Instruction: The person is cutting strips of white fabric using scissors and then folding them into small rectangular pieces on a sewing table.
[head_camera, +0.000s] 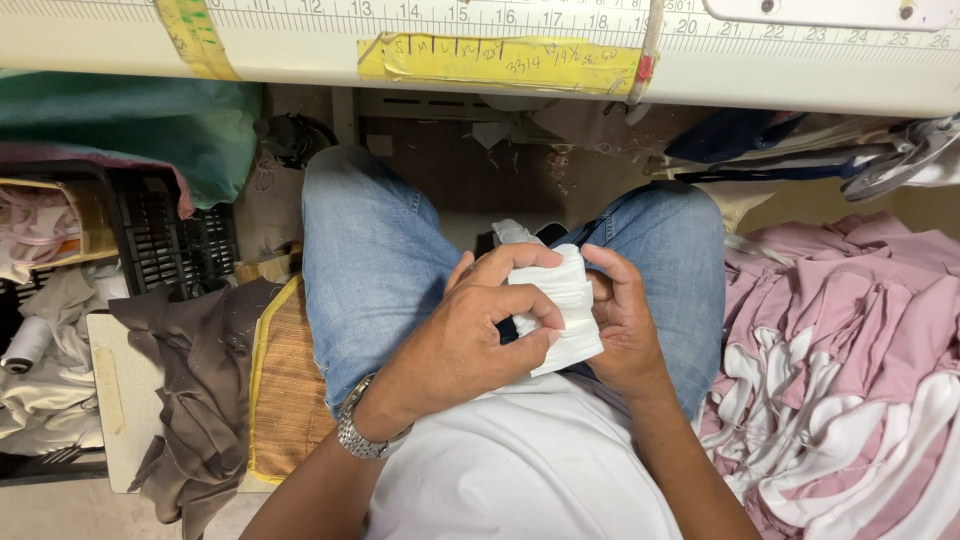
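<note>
Grip: left hand (462, 335) and right hand (622, 318) both clamped on a stack of white fabric pieces (560, 300), held over the lap.
Around: pink and white garments (850, 360) piled at the right; brown cloth (195, 370) and black crate (165, 235) at the left.
Edge: ruled table edge (500, 45) above the knees, with yellow tape (500, 62).
Room: tight between the piles.

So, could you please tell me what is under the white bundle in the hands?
Under the white bundle, held by the left hand and right hand, lie blue jeans and a dark gap between the knees. The bundle's underside is covered.
</note>
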